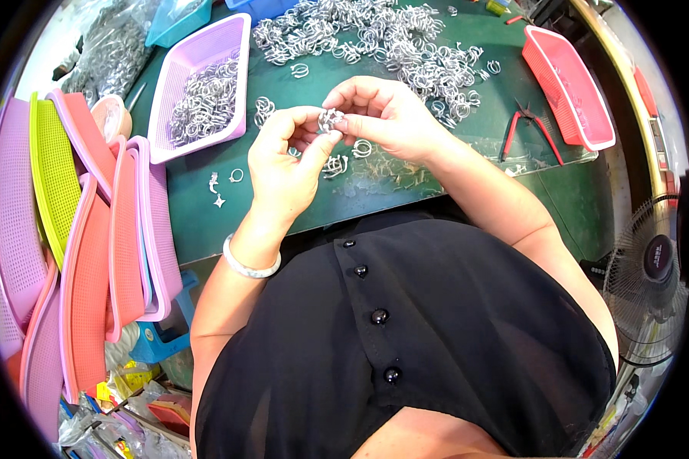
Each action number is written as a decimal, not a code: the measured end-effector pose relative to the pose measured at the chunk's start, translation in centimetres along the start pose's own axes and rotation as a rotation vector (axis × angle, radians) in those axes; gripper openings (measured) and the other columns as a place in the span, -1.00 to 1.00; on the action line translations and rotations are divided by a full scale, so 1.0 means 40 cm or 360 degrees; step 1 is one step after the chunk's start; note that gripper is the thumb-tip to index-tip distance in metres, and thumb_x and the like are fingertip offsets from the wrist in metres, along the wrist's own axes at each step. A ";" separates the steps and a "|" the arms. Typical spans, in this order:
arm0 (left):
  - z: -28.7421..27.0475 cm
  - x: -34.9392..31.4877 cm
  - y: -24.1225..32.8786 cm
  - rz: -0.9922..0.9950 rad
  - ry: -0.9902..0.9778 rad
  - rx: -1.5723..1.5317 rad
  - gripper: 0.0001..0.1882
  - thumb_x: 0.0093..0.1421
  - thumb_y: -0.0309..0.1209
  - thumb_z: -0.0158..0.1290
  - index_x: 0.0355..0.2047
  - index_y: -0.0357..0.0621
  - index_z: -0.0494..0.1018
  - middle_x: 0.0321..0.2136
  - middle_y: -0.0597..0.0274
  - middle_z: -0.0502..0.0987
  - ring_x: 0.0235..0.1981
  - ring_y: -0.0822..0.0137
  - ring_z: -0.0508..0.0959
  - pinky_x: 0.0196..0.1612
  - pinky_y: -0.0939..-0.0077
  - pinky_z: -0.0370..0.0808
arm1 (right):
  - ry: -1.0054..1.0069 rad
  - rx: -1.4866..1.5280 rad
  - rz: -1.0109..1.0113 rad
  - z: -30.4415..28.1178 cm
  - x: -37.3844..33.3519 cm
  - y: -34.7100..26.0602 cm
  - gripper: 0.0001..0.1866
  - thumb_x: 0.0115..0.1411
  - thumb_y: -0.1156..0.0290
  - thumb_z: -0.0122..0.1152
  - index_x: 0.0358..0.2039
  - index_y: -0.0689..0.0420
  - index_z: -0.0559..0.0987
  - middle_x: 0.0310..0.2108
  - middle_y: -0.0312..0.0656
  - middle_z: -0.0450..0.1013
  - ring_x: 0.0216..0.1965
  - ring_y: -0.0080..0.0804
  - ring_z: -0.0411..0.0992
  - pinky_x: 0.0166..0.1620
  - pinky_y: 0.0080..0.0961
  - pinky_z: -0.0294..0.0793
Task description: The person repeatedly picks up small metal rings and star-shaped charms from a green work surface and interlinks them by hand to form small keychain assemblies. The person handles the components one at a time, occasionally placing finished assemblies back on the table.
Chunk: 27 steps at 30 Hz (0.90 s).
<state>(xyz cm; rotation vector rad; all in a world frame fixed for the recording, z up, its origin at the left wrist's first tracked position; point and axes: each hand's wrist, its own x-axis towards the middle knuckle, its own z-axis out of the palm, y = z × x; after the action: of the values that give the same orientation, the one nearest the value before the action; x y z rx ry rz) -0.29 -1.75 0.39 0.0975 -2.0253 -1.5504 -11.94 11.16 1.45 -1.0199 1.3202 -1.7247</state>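
Between the fingertips of both hands is a small silver metal ring piece (330, 119), partly covered by the fingers. My left hand (287, 157) pinches it from the left, with a pale bangle on that wrist. From the right, my right hand (386, 118) pinches the same piece between thumb and forefinger. Just below the hands, a small cluster of silver rings (334, 166) and a single ring (361, 148) lie on the green table (207, 218). More rings (264, 111) sit beside my left hand. A large heap of silver rings (352, 30) spreads beyond both hands.
A lilac basket (236, 115) holding silver rings stands at left. Red-handled pliers (530, 130) lie at right near a pink-red basket (601, 130). Stacked coloured baskets (84, 283) crowd the far left. A fan (651, 268) stands at the right edge. Loose small pieces (219, 200) lie front left.
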 end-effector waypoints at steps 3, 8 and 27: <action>0.005 -0.004 0.003 -0.0026 0.0003 -0.0136 -0.77 -0.03 -0.63 0.12 -0.31 -0.27 0.41 -0.44 0.30 0.47 -0.47 0.54 0.45 -0.41 0.72 0.41 | 0.0003 0.0001 -0.0015 0.002 -0.004 -0.004 -0.82 0.13 0.51 0.09 -0.23 0.23 0.44 -0.38 -0.28 0.44 -0.37 -0.62 0.39 -0.31 -0.67 0.41; 0.008 -0.007 -0.002 -0.0039 -0.0020 -0.0174 -0.75 -0.02 -0.66 0.09 -0.28 -0.28 0.41 -0.44 0.30 0.48 -0.44 0.54 0.45 -0.37 0.72 0.42 | 0.0063 -0.0139 -0.0112 0.008 -0.012 -0.008 -0.83 0.09 0.55 0.07 -0.26 0.26 0.45 -0.40 -0.27 0.45 -0.37 -0.63 0.40 -0.27 -0.67 0.41; 0.009 -0.016 -0.005 -0.0116 -0.0105 -0.0446 -0.73 0.04 -0.68 0.04 -0.20 -0.29 0.37 -0.37 0.31 0.47 -0.37 0.55 0.45 -0.26 0.71 0.41 | 0.0119 -0.0453 -0.0230 0.009 -0.030 -0.006 -0.81 0.08 0.62 0.08 -0.24 0.26 0.46 -0.36 -0.31 0.43 -0.31 -0.65 0.38 -0.21 -0.68 0.40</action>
<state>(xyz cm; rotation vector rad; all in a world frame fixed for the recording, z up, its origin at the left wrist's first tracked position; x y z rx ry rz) 0.00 -1.26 -0.11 0.0110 -1.8499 -1.8890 -11.14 12.13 1.54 -1.2467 1.6077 -1.7268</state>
